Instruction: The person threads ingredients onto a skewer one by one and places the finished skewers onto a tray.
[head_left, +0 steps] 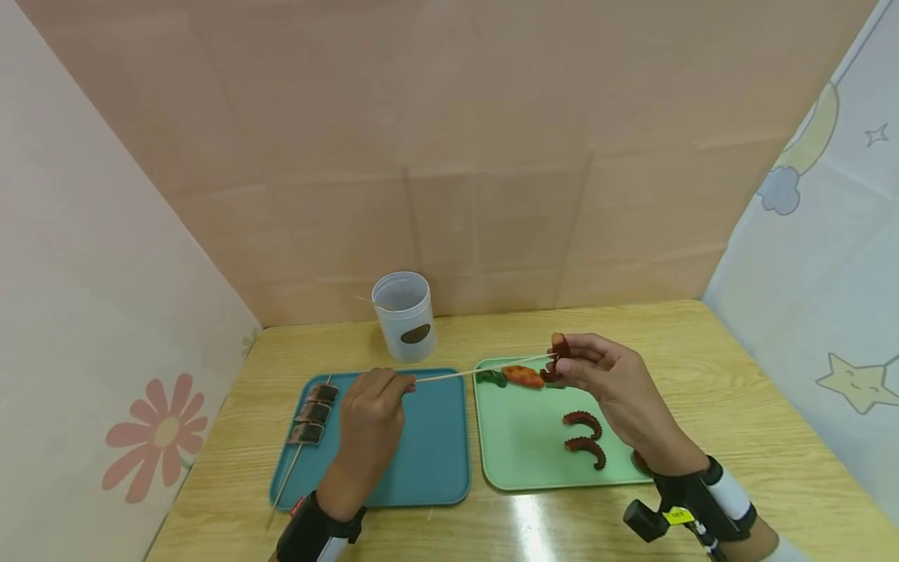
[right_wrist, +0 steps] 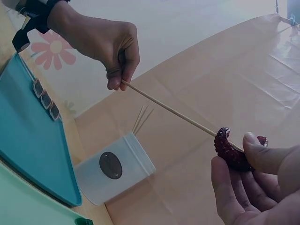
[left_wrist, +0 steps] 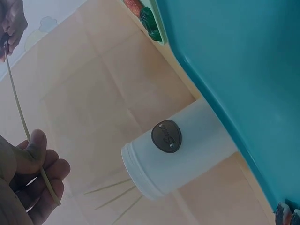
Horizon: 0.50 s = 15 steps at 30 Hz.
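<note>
My left hand (head_left: 372, 425) pinches a thin wooden skewer (head_left: 456, 375) near one end, above the blue tray. The skewer slants up to the right, towards my right hand (head_left: 618, 390). Between thumb and fingertips, that hand holds a curled dark-red octopus tentacle (right_wrist: 230, 152) over the green tray. The skewer's far end runs into the curl of the tentacle; the thumb hides its tip. Two more tentacles (head_left: 583, 420) lie on the green tray (head_left: 520, 460). A dark-red piece (head_left: 641, 462) at its right edge is partly hidden by the right wrist.
On the blue tray (head_left: 428, 460) lies a loaded skewer (head_left: 312, 414) with dark pieces, its end over the front rim. An orange piece (head_left: 523, 376) and a green piece (head_left: 492, 378) sit at the green tray's back. Behind stands a white cup (head_left: 410, 324) with several skewers.
</note>
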Motion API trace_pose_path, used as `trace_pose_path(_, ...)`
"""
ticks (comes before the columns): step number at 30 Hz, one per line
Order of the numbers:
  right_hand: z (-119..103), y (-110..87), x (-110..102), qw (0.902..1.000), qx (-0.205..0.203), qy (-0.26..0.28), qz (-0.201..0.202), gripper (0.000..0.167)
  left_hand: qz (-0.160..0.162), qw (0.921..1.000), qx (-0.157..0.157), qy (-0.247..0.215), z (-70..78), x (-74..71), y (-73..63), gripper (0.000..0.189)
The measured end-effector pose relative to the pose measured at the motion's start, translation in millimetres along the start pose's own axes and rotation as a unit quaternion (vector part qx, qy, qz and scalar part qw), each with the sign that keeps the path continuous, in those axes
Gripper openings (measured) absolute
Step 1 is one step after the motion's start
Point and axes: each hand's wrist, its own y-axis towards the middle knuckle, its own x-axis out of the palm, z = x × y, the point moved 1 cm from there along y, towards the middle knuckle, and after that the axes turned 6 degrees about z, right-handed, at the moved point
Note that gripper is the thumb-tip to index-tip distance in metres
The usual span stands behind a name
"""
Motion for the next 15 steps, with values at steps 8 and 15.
trace_pose_path(8,4.4,3.6,5.7,0.9978,0.005,0.060,0.029,0.026,0.001,1.0000,-0.005,0.002,-1.2,0.3,-2.7,0.007)
trace_pose_path(15,9.0,7.1,9.8,0.9947,0.012,0.097,0.031,0.023,0.007,0.9999,-0.007,-0.006,-2.5,1.0,-4.1,0.009)
